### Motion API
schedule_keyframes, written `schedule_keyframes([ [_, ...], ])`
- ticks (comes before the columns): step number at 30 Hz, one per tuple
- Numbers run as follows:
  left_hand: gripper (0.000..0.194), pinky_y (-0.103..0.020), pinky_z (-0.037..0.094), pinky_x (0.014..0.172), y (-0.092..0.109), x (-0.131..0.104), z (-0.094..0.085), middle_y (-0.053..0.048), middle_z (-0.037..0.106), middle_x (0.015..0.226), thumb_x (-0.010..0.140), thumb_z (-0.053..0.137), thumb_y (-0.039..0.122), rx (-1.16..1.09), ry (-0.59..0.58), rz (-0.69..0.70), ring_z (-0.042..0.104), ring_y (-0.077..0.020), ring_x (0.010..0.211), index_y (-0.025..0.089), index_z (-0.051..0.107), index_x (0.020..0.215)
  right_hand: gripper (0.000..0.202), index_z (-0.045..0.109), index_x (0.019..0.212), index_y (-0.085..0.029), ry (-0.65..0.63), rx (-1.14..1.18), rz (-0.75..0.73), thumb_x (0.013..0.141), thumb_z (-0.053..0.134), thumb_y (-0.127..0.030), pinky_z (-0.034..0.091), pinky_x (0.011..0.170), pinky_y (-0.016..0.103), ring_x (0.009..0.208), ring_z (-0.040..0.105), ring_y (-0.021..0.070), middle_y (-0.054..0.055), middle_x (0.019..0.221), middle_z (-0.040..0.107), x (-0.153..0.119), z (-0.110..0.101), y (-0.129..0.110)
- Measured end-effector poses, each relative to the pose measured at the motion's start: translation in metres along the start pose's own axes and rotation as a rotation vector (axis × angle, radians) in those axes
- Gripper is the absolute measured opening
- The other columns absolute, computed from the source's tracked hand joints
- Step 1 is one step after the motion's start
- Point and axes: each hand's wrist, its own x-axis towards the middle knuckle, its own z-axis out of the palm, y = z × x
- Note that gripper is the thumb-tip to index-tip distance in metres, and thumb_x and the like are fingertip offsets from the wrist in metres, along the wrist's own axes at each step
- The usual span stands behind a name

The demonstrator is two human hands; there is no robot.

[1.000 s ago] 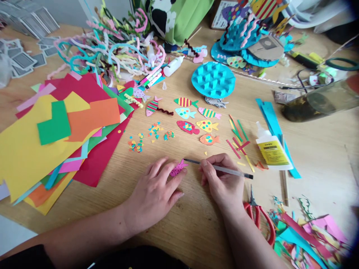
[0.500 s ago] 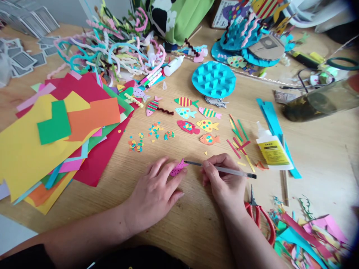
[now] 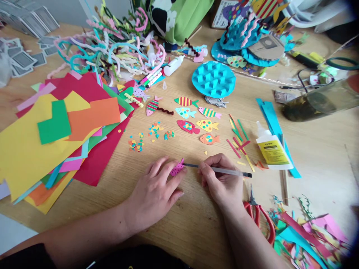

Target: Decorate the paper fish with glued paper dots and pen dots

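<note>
A small magenta paper fish (image 3: 177, 169) with black dots lies on the wooden table, its head toward the lower left. My left hand (image 3: 157, 186) holds it down, fingertips on either side and partly over it. My right hand (image 3: 223, 179) is closed around a slim pen (image 3: 228, 170) with a clear barrel and dark ends. The pen's tip touches or is very near the fish's tail. Just above lie several decorated paper fish, among them an orange one (image 3: 209, 139) and a yellow one (image 3: 207, 125).
Coloured paper sheets (image 3: 28, 142) are piled at left, pipe cleaners (image 3: 112, 56) behind. Paper dots (image 3: 136, 142) and thin strips (image 3: 237, 140) lie nearby. A glue bottle (image 3: 273, 149), red-handled scissors (image 3: 259, 215) and paper scraps (image 3: 311, 239) are at right. A blue disc (image 3: 214, 79) sits farther back.
My right hand and the pen have shifted slightly left, and the pen tip has moved a little left and down along the fish's tail. My left hand stays in place.
</note>
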Motion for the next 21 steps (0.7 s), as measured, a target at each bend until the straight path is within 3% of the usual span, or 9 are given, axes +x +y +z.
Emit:
schedule_keyframes([
  [21,0.044,-0.051,0.041,0.107,0.0002,-0.0005,0.0,-0.01,0.049,0.136,0.09,0.061,0.03,0.009,0.013,0.003,0.038,-0.0312,0.129,0.02,0.054,0.132,0.018,0.055,0.073,-0.019,0.045,0.04,0.005,0.085,0.065,-0.029,0.034,0.035,0.021,0.035,0.046,0.0086,-0.004,0.051,0.056,-0.0004,0.0014,0.0003],
])
